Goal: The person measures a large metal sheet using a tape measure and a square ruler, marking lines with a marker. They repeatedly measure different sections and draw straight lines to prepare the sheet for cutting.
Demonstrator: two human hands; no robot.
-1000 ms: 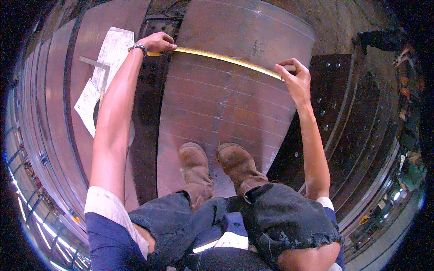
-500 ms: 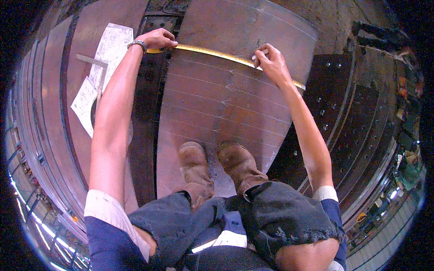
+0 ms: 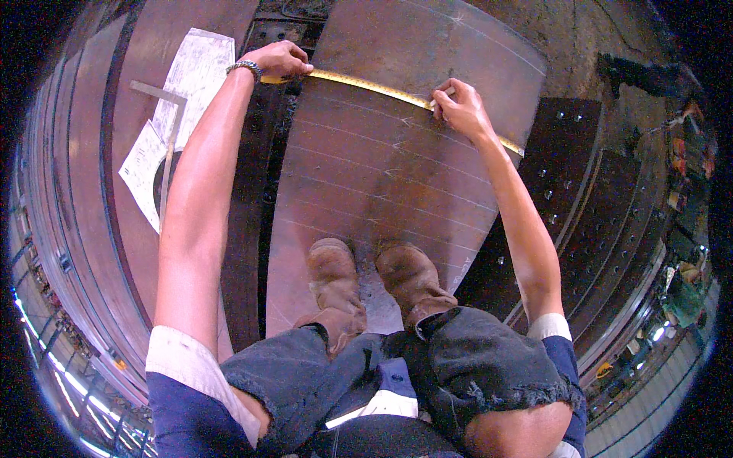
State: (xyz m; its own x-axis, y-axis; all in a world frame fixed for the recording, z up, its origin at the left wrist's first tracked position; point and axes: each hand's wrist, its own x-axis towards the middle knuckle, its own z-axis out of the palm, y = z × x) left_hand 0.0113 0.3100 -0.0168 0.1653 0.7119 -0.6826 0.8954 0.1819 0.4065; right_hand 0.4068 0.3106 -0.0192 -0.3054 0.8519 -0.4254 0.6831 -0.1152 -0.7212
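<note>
Pull the tape straight — left grip pinching it by the left edge of the plate, right grip around a pale stick.

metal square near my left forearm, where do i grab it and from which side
Probably pinch the metal square across the edges of its short arm, near the free end, coming from the left. That end juts out past the upper white sheet, while the long arm runs down close beside the left forearm, which would crowd a grip there.
</note>
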